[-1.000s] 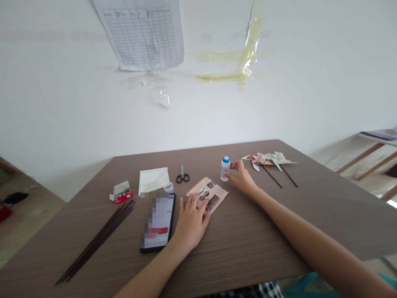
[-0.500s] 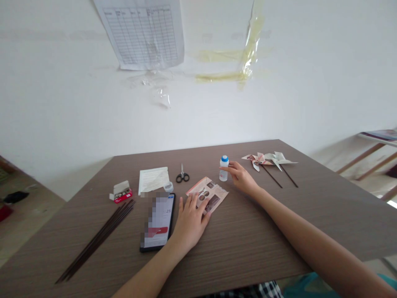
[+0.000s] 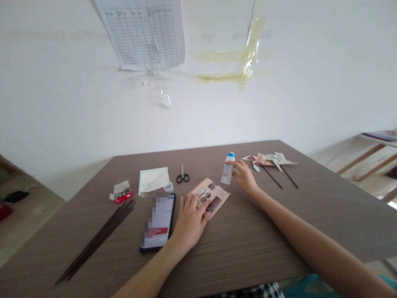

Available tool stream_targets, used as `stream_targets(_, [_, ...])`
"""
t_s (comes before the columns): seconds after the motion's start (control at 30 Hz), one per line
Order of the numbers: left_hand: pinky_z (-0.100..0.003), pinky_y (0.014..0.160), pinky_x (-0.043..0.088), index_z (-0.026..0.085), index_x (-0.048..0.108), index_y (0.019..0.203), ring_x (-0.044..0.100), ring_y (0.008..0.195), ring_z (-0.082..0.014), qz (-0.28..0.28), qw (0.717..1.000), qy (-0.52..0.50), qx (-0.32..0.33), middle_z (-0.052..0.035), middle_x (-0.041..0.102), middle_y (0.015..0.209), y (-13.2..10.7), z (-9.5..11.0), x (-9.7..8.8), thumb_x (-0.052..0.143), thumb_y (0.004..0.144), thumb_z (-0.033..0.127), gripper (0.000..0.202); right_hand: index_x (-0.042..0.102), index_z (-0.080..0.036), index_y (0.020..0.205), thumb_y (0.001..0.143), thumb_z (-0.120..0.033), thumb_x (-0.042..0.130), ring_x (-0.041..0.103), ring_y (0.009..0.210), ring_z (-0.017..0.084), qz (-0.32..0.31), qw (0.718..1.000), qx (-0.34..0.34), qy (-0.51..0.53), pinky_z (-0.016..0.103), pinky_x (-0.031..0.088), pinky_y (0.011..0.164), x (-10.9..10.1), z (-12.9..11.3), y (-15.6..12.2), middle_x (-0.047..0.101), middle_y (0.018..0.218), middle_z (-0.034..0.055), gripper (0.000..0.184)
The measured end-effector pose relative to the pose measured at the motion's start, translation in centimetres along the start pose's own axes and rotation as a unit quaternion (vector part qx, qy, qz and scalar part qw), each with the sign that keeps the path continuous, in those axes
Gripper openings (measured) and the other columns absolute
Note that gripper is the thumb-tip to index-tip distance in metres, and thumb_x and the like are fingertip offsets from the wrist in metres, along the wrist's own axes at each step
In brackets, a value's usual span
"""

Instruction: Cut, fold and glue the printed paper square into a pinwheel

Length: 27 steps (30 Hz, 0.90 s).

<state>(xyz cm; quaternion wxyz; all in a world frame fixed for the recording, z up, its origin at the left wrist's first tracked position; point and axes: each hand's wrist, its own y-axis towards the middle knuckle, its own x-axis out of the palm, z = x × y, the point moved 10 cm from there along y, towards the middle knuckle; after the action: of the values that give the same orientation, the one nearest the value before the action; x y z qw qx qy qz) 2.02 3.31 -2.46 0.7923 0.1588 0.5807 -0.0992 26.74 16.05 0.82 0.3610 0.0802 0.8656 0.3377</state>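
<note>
Slippage is the main risk: the right hand (image 3: 245, 177) is partly closed, pinching a white plastic bottle with a blue cap (image 3: 228, 168) that is tilted at its fingertips, and a loose hold could drop it onto the glossy printed paper sheet (image 3: 218, 198) just beside that hand, where the open left hand (image 3: 190, 221) is resting flat near a black smartphone (image 3: 158, 223).

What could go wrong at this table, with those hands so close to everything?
The small white bottle with a blue cap tilts in the right hand near the printed paper sheet, so it could slip and land on the sheet. That hand is also close to the paper pinwheels, which could get knocked. The left hand, resting on the sheet, sits beside the phone and might bump it.
</note>
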Motion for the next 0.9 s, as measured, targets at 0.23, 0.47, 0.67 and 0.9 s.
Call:
stream_targets(0.23, [-0.083,0.144,0.035,0.034,0.080,0.160,0.056,0.167,-0.0456,-0.004,1.000,-0.004,-0.004,-0.0148,0.071,0.169,0.1,0.4,-0.4,0.072,0.112,0.031,0.049,0.085,-0.032,0.133,0.090,-0.012,0.070,0.079,0.106,0.032,0.024,1.000,0.010,0.011,0.061,0.055,0.127,-0.3,-0.9,0.1,0.086,0.110,0.0056,0.050])
stream_targets(0.47, [-0.086,0.144,0.032,0.030,0.079,0.161,0.051,0.173,-0.0486,-0.041,0.999,0.000,-0.004,-0.0158,0.064,0.181,0.3,1.1,-0.4,0.071,0.114,0.031,0.048,0.087,-0.030,0.142,0.097,-0.027,0.083,0.075,0.083,0.026,-0.008,0.997,0.072,0.024,0.051,0.055,0.115,0.6,-1.1,-0.3,0.081,0.087,-0.0002,0.046])
stream_targets(0.67, [-0.086,0.146,0.027,0.031,0.073,0.167,0.044,0.178,-0.0496,-0.059,0.998,-0.002,-0.005,-0.0132,0.062,0.184,0.4,1.1,0.3,0.071,0.114,0.036,0.053,0.084,-0.025,0.096,0.097,-0.049,0.090,0.062,0.073,0.022,-0.023,0.996,0.051,0.065,0.037,0.051,0.085,1.5,-2.6,-0.5,0.069,0.077,-0.0012,0.024])
stream_targets(0.9, [-0.086,0.147,0.027,0.035,0.069,0.171,0.042,0.180,-0.0502,-0.056,0.998,-0.006,-0.012,-0.0107,0.060,0.186,0.5,0.7,0.5,0.072,0.113,0.046,0.059,0.056,-0.027,0.071,0.102,-0.050,0.084,0.054,0.066,0.019,-0.111,0.988,0.061,0.091,0.035,0.044,0.075,4.4,-3.3,-1.5,0.060,0.065,-0.0034,0.048])
